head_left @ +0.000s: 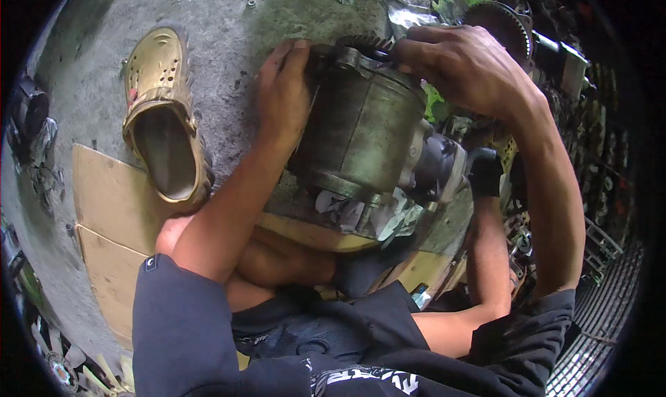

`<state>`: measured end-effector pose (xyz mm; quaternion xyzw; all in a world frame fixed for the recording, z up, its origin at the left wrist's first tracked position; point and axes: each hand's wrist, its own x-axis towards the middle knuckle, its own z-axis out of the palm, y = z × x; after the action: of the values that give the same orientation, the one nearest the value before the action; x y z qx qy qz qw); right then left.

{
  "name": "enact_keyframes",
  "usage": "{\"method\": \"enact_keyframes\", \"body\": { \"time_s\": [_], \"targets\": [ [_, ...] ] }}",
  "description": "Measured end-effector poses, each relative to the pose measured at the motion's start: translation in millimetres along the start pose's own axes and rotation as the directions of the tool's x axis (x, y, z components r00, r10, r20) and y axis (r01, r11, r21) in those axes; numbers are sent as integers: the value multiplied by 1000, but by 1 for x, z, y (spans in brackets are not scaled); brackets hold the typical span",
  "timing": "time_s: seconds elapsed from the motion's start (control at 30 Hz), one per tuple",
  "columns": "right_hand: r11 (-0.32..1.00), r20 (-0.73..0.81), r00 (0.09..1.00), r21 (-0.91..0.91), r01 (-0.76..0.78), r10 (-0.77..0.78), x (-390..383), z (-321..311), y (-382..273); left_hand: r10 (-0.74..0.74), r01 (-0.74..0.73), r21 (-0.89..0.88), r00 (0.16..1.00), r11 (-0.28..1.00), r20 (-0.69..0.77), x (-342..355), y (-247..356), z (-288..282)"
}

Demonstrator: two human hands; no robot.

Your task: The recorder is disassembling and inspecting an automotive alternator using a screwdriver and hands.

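A heavy cylindrical metal housing (361, 123), dark and greasy, stands in front of me between my legs. At its far end shows the toothed rim of a gear (368, 43). My left hand (283, 85) is pressed round the housing's left side near the top, with some fingertips hidden behind it. On the far right of the rim, beside the gear, my right hand (454, 64) is closed with its fingers curled down. Whatever lies between those fingers is hidden. A smaller round metal fitting (440, 168) joins the housing's right side.
A tan clog (163, 119) lies on the concrete floor at left, near flattened cardboard (111, 189). Another large gear (499, 29) stands at the far right, among dark metal parts. A crumpled white rag (395, 217) is under the housing. A metal grating (596, 328) runs along the right.
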<state>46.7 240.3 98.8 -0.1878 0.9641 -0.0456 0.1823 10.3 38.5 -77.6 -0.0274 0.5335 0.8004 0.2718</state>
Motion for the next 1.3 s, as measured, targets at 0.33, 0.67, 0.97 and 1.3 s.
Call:
{"method": "enact_keyframes", "body": {
  "time_s": [0.33,0.67,0.97,1.3],
  "targets": [
    [998,49,997,-39,-53,55,9,-3,4,-58,61,18,988,998,-145,1,-2,4],
    [988,-57,988,55,-143,146,6,10,0,-23,14,-67,992,998,-123,3,-10,3],
    [991,-90,987,42,-127,131,1,14,-1,38,-29,57,983,998,-179,10,-26,1],
    [977,-140,968,-9,-212,208,-1,15,-8,-3,19,84,983,996,-186,4,-12,5]
  ]
}}
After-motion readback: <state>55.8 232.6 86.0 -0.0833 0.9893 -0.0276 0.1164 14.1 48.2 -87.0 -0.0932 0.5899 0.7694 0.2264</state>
